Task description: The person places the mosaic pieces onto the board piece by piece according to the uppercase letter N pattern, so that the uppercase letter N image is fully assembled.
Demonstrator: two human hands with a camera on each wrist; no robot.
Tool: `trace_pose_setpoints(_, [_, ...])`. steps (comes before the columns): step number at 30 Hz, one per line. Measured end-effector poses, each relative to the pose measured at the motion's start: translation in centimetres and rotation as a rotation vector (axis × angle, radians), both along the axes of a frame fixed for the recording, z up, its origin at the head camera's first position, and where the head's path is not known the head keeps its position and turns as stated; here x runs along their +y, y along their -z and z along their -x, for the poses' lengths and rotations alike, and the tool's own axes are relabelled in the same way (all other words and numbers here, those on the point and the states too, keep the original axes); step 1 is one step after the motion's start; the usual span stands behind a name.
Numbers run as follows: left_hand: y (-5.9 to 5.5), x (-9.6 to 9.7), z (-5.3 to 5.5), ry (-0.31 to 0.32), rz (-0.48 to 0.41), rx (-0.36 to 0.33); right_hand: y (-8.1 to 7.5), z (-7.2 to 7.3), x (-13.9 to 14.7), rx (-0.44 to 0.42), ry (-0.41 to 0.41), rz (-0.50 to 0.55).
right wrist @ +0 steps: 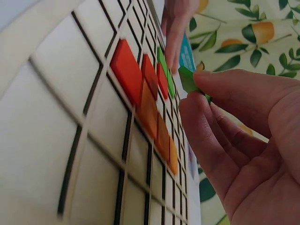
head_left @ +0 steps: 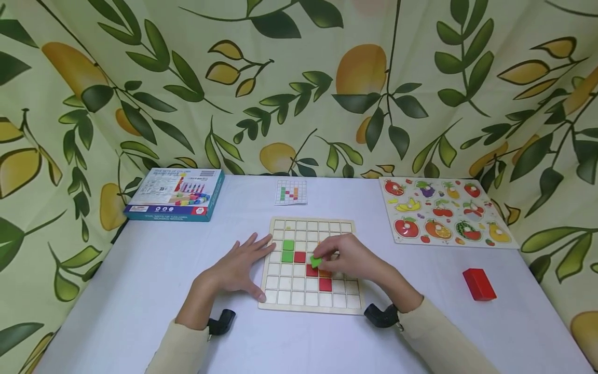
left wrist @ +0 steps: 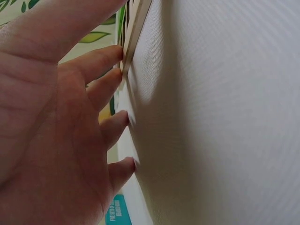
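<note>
A wooden grid board (head_left: 309,310) lies on the table in the head view. Between thumb and fingertips, my right hand (head_left: 350,255) pinches a green tile (right wrist: 188,79), raised above the board's middle. Set in the grid are two green tiles (head_left: 288,244), a diagonal run of red tiles (head_left: 325,284), and several orange tiles (right wrist: 147,111), which my right hand mostly covers in the head view. My left hand (head_left: 238,265) spreads its fingers along the board's left side, with the thumb at the lower left corner and fingertips at the left edge.
A small pattern card (head_left: 291,192) with coloured squares lies behind the board. At the back left is a teal-edged box (head_left: 175,195). To the right are a fruit picture board (head_left: 448,213) and a red block (head_left: 479,284). A leaf-print curtain (head_left: 299,104) hangs behind the table.
</note>
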State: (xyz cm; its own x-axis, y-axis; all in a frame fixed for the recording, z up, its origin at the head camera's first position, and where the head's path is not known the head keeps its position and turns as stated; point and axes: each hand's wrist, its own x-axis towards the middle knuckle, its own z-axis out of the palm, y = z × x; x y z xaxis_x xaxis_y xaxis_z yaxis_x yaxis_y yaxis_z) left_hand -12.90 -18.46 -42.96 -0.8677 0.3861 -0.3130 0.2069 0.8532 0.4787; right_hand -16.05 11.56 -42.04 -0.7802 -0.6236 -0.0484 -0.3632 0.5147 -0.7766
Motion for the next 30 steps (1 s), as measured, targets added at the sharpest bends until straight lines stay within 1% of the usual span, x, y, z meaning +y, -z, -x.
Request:
trace_pose_setpoints(6, [0.0, 0.0, 0.2, 0.006, 0.005, -0.009, -0.2, -0.3, -2.7, 0.0, -0.066, 0.013])
trace_pose_setpoints(12, [-0.2, -0.1, 0.2, 0.01, -0.001, -0.018, -0.3, -0.6, -4.7, 0.016, -0.076, 0.002])
trace_pose_setpoints(20, [-0.2, -0.1, 0.2, 0.011, 0.001, -0.019, 0.1, -1.1, -5.5, 0.043, -0.072, -0.021])
trace_pose_setpoints(30, [-0.2, -0.1, 0.3, 0.021, 0.008, -0.015, 0.7, -1.1, -6.2, 0.156, -0.061, -0.092])
